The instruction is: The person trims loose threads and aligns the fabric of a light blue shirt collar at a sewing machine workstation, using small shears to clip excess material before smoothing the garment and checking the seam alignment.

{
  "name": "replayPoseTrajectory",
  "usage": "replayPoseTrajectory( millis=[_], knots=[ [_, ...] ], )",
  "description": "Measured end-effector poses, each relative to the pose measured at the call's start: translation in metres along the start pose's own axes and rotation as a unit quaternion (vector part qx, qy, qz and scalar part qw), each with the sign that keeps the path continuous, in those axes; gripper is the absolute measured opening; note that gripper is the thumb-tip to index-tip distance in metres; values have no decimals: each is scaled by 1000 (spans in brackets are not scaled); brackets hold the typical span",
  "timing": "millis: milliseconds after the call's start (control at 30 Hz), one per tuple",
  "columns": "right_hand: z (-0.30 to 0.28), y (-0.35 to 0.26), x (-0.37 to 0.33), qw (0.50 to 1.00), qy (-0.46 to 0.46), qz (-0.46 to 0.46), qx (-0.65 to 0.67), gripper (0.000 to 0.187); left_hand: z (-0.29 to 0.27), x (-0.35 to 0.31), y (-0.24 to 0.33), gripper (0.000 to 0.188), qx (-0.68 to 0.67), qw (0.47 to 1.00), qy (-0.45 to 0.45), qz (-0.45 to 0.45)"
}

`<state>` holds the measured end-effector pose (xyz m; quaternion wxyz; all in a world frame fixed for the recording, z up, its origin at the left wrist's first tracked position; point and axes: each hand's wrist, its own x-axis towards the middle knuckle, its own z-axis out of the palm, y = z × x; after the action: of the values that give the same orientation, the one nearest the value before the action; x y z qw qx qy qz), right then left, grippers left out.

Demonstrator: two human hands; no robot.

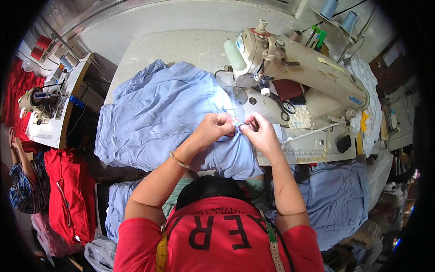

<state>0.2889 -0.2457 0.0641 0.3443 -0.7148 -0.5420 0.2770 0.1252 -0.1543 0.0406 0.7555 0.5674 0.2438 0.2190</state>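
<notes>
A large crumpled light blue garment [158,113] lies spread over the pale sewing table [181,47]. My left hand [213,128] and my right hand [259,131] meet just in front of the cream sewing machine [294,59]. Both pinch a small folded edge of the blue cloth [237,124] between thumb and fingertips, close together. A thin bracelet sits on my left wrist. The needle area of the machine is just beyond my hands.
Black scissors [285,109] and a dark red cloth piece [287,88] lie under the machine arm. Thread cones [337,13] stand at the back right. More blue fabric [335,195] hangs at right. Another sewing machine [43,102], red cloth [68,190] and a person's arm [20,158] are at left.
</notes>
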Motion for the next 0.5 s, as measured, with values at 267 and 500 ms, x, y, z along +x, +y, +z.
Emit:
replayPoseTrajectory(
  millis=[267, 500],
  knots=[
    [-7, -4, -22, 961, -73, 21, 265, 20, -2, 1, -6, 13, 75, 995, -13, 57],
    [9, -27, -26, 989, 35, -109, -89, 19, -4, 3, -13, 13, 111, 988, -20, 106]
  ],
)
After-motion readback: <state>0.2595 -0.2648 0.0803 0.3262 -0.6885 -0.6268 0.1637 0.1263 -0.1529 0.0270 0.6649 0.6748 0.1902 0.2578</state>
